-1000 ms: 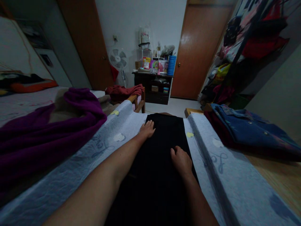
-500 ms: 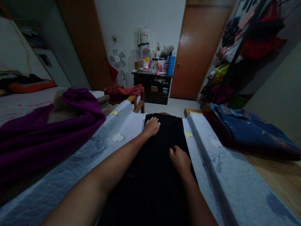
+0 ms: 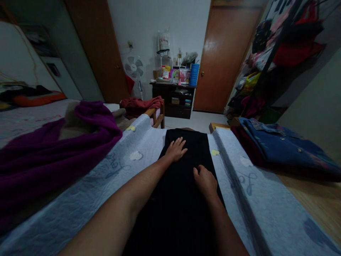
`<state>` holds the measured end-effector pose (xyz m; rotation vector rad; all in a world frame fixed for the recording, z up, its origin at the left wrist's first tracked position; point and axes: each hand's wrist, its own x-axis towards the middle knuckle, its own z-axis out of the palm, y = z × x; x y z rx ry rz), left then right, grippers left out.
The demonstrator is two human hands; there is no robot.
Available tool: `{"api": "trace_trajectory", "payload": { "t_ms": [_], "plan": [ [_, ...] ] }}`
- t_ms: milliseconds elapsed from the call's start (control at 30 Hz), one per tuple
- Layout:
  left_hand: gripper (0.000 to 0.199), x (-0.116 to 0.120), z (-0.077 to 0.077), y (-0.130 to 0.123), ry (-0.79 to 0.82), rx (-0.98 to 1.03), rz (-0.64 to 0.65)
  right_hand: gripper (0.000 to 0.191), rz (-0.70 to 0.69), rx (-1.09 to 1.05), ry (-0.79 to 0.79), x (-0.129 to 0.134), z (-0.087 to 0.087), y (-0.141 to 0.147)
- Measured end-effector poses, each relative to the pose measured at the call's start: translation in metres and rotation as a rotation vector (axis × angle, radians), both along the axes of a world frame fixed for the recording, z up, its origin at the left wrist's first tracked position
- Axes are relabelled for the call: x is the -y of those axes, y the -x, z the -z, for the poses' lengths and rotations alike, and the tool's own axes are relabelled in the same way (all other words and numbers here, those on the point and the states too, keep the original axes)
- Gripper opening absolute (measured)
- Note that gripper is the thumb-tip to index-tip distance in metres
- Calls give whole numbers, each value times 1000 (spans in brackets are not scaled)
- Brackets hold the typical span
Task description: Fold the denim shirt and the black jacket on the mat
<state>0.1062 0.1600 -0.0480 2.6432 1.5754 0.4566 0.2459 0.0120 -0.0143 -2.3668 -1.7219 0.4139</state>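
A long piece of black cloth (image 3: 176, 199), perhaps a garment, lies flat down the middle of a grey-blue patterned bed cover. On its far half rests my left hand (image 3: 176, 150), palm down with the fingers spread. My right hand (image 3: 205, 180) is nearer to me, over the cloth close to its right edge. Its fingers are curled in, and whether they pinch any fabric is hidden. The cloth's near end is lost in shadow between my forearms.
A purple blanket (image 3: 96, 124) lies heaped on the left. To the right, a folded blue denim garment (image 3: 287, 142) sits on darker cloth. Beyond the bed stand a fan (image 3: 134, 67), a dark cabinet (image 3: 172, 101) and a wooden door (image 3: 221, 57). Clothes hang at the far right.
My left hand has slid slightly nearer and to the right over the black cloth, and its fingers have spread. The right hand has stayed almost in place.
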Motion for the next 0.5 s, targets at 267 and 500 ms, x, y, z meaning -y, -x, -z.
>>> {"api": "trace_trajectory", "payload": {
  "t_ms": [267,500],
  "plan": [
    [64,16,-7,32,64,195,-601,35,18,-38,-5,0,0,-1],
    [48,6,-16,50,241,311,-629,47,-204,33,-262,1,-11,7]
  ]
}}
